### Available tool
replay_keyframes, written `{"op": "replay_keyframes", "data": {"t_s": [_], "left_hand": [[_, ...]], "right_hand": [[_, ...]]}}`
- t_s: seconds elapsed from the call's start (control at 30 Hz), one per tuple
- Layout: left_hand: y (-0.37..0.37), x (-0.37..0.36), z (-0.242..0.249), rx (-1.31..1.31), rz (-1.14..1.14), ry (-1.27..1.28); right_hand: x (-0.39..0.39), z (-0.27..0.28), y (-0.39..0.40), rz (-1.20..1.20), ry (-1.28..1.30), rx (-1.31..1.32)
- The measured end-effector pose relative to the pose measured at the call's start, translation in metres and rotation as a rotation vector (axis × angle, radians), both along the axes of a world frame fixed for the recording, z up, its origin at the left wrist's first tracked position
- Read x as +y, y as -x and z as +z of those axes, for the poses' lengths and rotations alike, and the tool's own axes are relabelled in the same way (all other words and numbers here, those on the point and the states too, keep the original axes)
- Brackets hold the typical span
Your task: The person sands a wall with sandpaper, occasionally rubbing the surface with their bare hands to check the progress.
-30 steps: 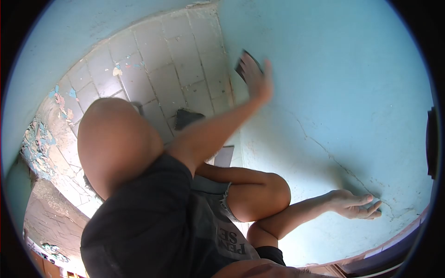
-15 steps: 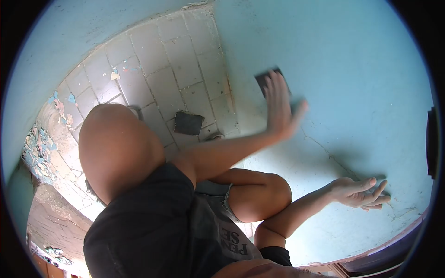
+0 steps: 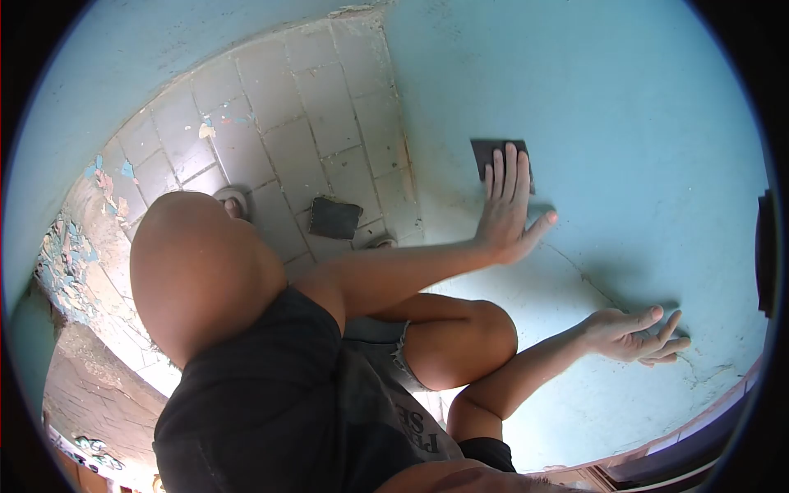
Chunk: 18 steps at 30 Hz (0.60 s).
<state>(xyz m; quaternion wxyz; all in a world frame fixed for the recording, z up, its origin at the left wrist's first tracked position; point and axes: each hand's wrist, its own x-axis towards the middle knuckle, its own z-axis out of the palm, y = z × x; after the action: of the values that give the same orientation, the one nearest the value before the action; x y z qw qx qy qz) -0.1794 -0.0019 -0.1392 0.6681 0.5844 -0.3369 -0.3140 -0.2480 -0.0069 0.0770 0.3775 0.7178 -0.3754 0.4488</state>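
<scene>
My left hand (image 3: 505,209) presses a dark sheet of sandpaper (image 3: 486,154) flat against the light blue wall (image 3: 641,148), fingers spread and pointing up. The sheet shows only above my fingertips. My right hand (image 3: 633,335) rests lower on the same wall, fingers apart and holding nothing, beside a long crack (image 3: 588,279). I am squatting, with both knees and dark shorts filling the lower part of the view.
A second dark sheet (image 3: 333,218) lies on the pale tiled floor (image 3: 271,123) near the wall's foot. Flakes of peeled paint (image 3: 70,255) litter the floor's left edge. A toe of footwear (image 3: 230,200) shows beyond my left knee.
My left hand swept the sandpaper from near the floor corner rightward and down along the wall. My right hand shifted slightly right, fingers spreading.
</scene>
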Motion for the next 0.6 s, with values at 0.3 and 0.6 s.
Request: {"op": "replay_keyframes", "data": {"t_s": [0.3, 0.6], "left_hand": [[-0.003, -0.001, -0.003, 0.091, 0.12, -0.108], [-0.06, -0.048, -0.032, 0.315, 0.29, -0.144]], "right_hand": [[0.004, 0.0, -0.016, 0.068, -0.069, -0.154], [0.013, 0.001, -0.016, 0.032, -0.137, -0.165]]}}
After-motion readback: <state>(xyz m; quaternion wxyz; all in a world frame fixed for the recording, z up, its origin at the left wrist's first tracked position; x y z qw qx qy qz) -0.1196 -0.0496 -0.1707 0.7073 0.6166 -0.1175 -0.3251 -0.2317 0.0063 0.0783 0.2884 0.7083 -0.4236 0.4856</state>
